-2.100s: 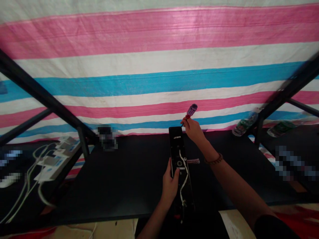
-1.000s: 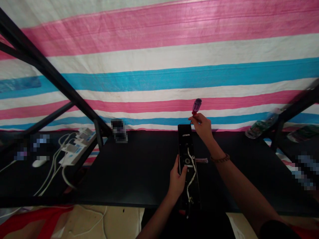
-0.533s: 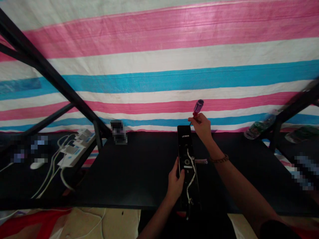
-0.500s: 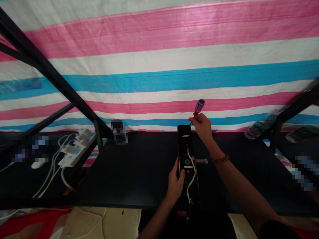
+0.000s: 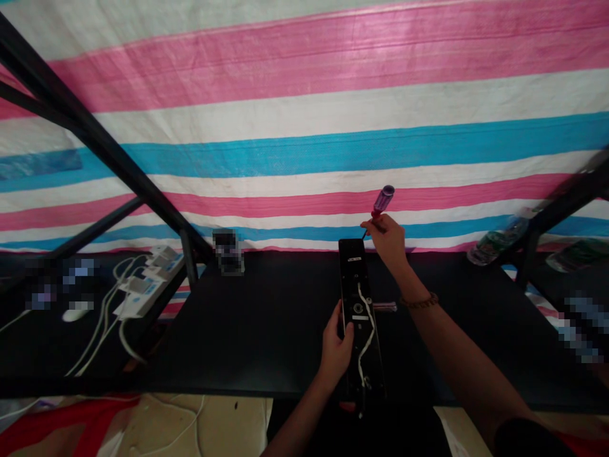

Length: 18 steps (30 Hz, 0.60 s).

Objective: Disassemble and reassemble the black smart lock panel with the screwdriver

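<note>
Leaning by the black panel (image 5: 360, 337), the screwdriver (image 5: 383, 199) was pinched by fingers of the right hand (image 5: 389, 242), the panel being clamped in the left hand (image 5: 335, 349).

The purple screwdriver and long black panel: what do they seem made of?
Purple screwdriver: handle probably glossy plastic, showing light streaks; thin dark shaft likely metal. Long black panel: smooth dark finish, paler left edge; metal or plastic, unclear.

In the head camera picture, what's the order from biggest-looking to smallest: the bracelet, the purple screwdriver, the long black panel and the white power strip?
1. long black panel
2. white power strip
3. purple screwdriver and bracelet: too alike to rank
</note>
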Motion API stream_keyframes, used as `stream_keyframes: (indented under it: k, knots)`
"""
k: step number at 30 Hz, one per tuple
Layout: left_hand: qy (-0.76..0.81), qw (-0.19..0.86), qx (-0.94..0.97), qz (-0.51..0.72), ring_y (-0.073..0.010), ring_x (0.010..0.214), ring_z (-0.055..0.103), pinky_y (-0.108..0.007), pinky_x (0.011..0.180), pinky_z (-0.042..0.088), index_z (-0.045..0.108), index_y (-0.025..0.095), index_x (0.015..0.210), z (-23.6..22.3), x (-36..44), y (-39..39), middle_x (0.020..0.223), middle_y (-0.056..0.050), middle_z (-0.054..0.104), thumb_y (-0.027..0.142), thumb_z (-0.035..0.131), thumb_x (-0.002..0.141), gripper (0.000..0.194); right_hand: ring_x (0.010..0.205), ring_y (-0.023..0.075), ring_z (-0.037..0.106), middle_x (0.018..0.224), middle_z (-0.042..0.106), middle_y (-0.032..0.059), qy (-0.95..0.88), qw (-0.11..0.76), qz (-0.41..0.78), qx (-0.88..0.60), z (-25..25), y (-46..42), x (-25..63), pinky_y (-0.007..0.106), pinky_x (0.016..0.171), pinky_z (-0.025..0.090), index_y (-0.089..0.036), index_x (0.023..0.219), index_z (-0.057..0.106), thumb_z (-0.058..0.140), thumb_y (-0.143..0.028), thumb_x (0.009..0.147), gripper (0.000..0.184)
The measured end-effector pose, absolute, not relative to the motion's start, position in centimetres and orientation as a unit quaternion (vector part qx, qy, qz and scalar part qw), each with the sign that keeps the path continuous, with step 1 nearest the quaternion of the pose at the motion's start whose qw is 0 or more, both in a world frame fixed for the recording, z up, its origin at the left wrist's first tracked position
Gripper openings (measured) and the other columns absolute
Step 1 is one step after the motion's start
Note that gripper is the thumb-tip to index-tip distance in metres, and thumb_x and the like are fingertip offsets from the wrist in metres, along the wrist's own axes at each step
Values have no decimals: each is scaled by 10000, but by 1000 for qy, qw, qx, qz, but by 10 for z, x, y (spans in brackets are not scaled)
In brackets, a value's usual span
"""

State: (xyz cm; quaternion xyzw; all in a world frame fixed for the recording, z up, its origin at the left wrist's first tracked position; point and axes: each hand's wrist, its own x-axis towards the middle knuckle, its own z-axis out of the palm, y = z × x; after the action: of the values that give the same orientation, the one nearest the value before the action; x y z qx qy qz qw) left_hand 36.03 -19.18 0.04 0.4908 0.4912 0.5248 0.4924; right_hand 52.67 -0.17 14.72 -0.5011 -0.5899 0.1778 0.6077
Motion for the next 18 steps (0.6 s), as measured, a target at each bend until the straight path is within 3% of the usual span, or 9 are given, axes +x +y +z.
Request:
stream_keyframes:
  k: [6, 13, 18]
  knots:
    - [493, 497, 483, 526, -296, 1408, 536, -465, 1216, 376, 543, 191, 1467, 3, 361, -192, 1505, -130, 587, 424, 633, 932, 591, 765, 225, 693, 905, 774, 73, -654, 555, 188, -478, 154, 1, 532, 374, 750, 535, -218, 928, 710, 550, -433, 919, 268]
    - [497, 489, 487, 525, -304, 1388, 555, -479, 1207, 386, 542, 192, 1469, 0, 361, -192, 1486, -134, 603, 423, 630, 933, 590, 687, 199, 681, 753, 727, 1, -574, 612, 200, -505, 155, 1, 524, 329, 675, 524, -241, 936, 641, 756, -426, 777, 270]
    - [497, 488, 491, 522, -301, 1379, 562, -479, 1203, 391, 533, 189, 1480, -1, 361, -192, 1487, -133, 602, 413, 619, 941, 590, 681, 200, 669, 735, 716, 15, -565, 628, 214, -490, 150, 3, 526, 343, 689, 520, -218, 773, 654, 749, -425, 777, 228]
